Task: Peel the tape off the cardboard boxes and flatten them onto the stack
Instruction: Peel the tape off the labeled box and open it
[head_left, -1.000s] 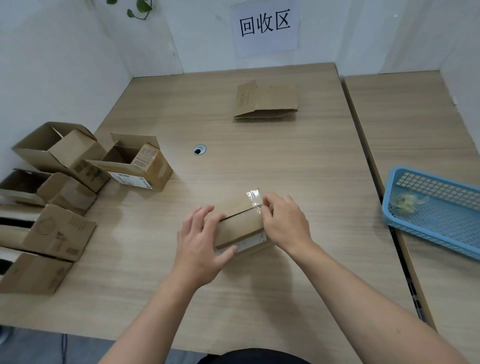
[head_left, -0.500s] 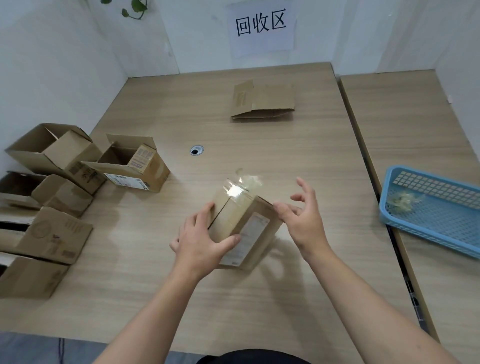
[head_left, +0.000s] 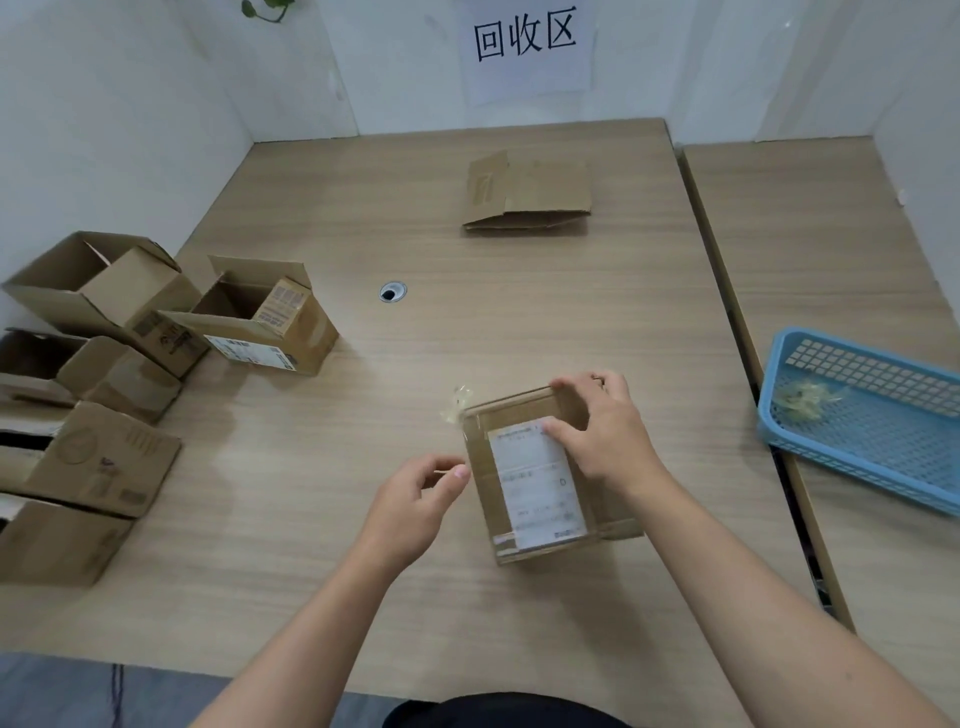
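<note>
Cardboard box (head_left: 540, 488) lies on the bench (head_left: 519, 322) just in front of the person, between the two hands, labelled face up. Left hand (head_left: 415, 501) hovers just beside the box's left edge, fingers curled and thumb tip close to the forefinger. A thin pale line shows between them, but I cannot tell whether it is a pinched strand of tape or nothing at all. A crumpled tuft of loose tape (head_left: 457, 402) sticks out from the far left corner. Right hand (head_left: 605, 431) grips the far right corner, fingers hooked over the far edge and thumb on the white label (head_left: 535, 483).

As I judge the risks, the tuft is wadded on itself, so a pull from the left may snap it or split it into slivers, leaving strips on the seam. A sharp tug could also tear off the cardboard's paper skin. It could equally slide the light box across the smooth bench, since only one corner is held. Clear tape is hard to see near the label and could be missed, and any left on would keep the flaps from folding flat. Sticky scrap may cling to fingers instead of dropping into the blue basket (head_left: 878, 431), well off to the right.

The box's long axis runs near to far, with the far end swung slightly left. The label follows it, and the tuft points up and leftward.
</note>
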